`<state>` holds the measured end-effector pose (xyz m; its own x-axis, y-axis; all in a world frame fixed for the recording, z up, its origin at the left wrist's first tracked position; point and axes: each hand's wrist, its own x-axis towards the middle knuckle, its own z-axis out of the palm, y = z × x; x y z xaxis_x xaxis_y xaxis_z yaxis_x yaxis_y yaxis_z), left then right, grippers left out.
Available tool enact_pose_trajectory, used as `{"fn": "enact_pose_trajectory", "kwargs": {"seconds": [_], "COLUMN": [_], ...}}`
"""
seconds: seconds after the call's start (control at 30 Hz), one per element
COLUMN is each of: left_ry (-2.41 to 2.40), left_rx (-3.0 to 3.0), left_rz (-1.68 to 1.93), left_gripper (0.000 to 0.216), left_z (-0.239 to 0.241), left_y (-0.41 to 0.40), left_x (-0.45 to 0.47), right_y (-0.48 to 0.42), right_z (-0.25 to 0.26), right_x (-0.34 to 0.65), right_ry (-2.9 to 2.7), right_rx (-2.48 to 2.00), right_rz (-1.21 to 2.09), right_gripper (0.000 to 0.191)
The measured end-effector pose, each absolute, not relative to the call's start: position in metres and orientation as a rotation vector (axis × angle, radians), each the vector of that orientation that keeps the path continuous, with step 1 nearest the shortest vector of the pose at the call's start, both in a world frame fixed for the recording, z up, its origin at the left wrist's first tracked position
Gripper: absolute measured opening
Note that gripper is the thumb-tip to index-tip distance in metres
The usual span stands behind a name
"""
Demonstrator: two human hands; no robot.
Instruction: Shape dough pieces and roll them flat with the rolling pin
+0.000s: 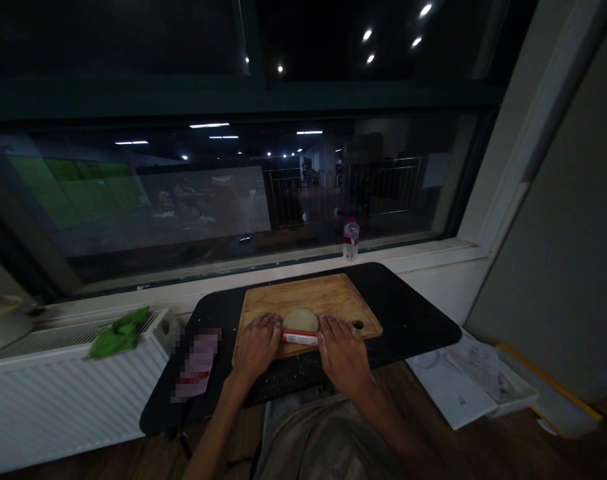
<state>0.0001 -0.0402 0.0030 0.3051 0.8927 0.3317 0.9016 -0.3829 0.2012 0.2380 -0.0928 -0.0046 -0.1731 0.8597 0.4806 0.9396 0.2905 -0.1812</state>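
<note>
A round, pale piece of dough (300,319) lies on the wooden cutting board (328,291). Across its near edge runs a short rolling pin (300,338) whose visible middle carries a red and white label. My left hand (259,341) is closed over the pin's left end, and my right hand (342,348) covers the right end in the same way. Both ends are hidden under my palms and fingers. Whitish flour or dough marks my fingers. Near the right hand is the board's handle hole (357,325).
The board rests on a black table (403,313) below a window. A blurred pinkish packet (198,365) lies at the table's left. On the sill stands a water bottle (351,240). A green cloth (119,335) drapes over the white radiator (73,393); an open white box (463,377) is at right.
</note>
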Motion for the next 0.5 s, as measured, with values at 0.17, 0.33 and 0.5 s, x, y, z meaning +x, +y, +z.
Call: {"fn": "enact_pose_trajectory", "kwargs": {"seconds": [0.17, 0.33, 0.5], "left_ry": [-1.733, -1.777, -1.770], "left_rx": [-2.463, -2.407, -2.315], "left_rz": [-0.668, -0.646, -0.587], "left_gripper": [0.053, 0.057, 0.056], "left_z": [-0.003, -0.010, -0.014], "left_y": [-0.045, -0.048, -0.047], "left_x": [0.000, 0.000, 0.004], "right_y": [-0.093, -0.081, -0.060], "right_z": [-0.005, 0.006, 0.020], "right_x": [0.240, 0.244, 0.250], "right_ry": [-2.092, -2.167, -2.227], "right_rx": [-1.595, -1.589, -1.610], "right_rz": [-0.196, -0.193, -0.195], "right_gripper": [0.050, 0.047, 0.047]}}
